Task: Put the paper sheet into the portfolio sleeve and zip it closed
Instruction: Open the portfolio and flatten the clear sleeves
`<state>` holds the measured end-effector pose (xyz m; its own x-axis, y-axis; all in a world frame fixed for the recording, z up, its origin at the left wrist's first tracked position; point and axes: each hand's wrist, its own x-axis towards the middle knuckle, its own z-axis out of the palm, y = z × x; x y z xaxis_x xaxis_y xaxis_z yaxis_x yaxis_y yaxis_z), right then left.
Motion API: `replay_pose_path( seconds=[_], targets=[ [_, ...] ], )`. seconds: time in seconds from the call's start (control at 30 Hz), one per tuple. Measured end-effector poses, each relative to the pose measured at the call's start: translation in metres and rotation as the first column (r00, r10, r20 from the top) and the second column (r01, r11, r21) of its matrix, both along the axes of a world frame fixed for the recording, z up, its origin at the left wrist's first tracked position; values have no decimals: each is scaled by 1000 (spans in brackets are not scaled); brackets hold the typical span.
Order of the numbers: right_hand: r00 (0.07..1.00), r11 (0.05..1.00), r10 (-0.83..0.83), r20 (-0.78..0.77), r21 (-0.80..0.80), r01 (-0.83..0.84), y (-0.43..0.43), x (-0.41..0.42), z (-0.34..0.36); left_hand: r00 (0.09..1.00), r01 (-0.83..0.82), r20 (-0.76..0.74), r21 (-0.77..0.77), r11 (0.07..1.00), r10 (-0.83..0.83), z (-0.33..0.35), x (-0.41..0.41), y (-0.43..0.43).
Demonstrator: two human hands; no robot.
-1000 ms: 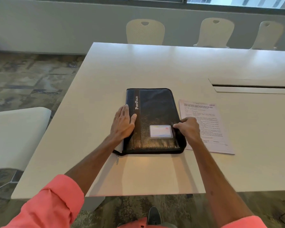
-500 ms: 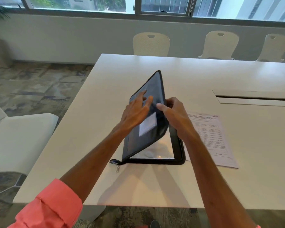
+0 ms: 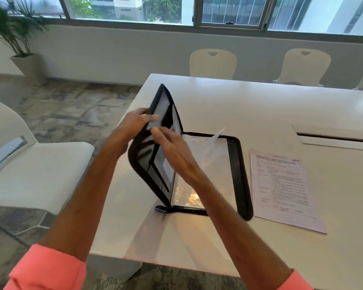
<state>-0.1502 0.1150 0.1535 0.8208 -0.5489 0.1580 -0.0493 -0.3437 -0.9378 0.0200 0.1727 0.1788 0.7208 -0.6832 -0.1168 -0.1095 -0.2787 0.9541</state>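
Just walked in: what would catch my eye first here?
A black portfolio lies in the middle of the white table with its cover stood up. The left hand grips the cover's outer edge and the right hand touches its inner side. Shiny clear sleeves show inside, and a printed paper sheet lies flat just to its right.

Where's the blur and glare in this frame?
Head view: motion blur smears the left hand, right hand and raised portfolio cover; head view again: warm glare spot on the clear sleeves near the spine; paper sheet print too soft to read.
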Motion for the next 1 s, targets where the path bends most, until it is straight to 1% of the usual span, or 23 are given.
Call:
replay_pose_path(
  seconds=[0.1,0.13,0.2,0.33,0.4,0.47,0.57,0.63,0.7,0.77,0.83,0.87,0.93,1.0],
  targets=[
    [992,992,104,-70,-63,-109,18,20,-16,994,-47,100,121,992,35,-13,37,25],
    [987,987,134,-89,-82,-142,23,26,-22,994,-49,108,155,987,32,-19,46,34],
    [973,971,194,-122,-115,-208,34,34,-32,982,-68,187,248,966,21,-35,62,46],
    [950,935,270,-156,-191,-297,47,42,-49,905,-215,425,424,880,17,-65,74,62],
    [947,925,284,-152,-216,-313,49,44,-54,863,-298,506,484,823,15,-74,68,65],
    [950,922,282,-133,-236,-307,49,45,-59,854,-310,520,522,795,-9,-86,63,64],
    [961,924,261,-95,-265,-277,47,43,-65,878,-277,478,536,798,-16,-110,64,65],
    [971,934,234,-50,-266,-239,46,39,-67,898,-273,440,527,805,16,-127,69,66],
    [983,948,180,22,-269,-168,44,34,-70,899,-287,436,516,807,41,-143,74,65],
    [990,956,85,114,-290,-49,37,29,-78,898,-301,438,528,794,49,-156,74,61],
    [987,948,-52,150,-305,97,26,25,-89,912,-271,410,562,781,21,-164,71,55],
    [983,933,-128,129,-320,163,20,23,-95,919,-244,394,587,772,-9,-169,69,53],
    [971,885,-240,4,-409,220,8,17,-105,924,-204,378,626,752,-64,-178,64,50],
    [951,839,-266,-156,-523,149,0,12,-117,921,-205,385,623,755,-67,-186,60,49]
  ],
)
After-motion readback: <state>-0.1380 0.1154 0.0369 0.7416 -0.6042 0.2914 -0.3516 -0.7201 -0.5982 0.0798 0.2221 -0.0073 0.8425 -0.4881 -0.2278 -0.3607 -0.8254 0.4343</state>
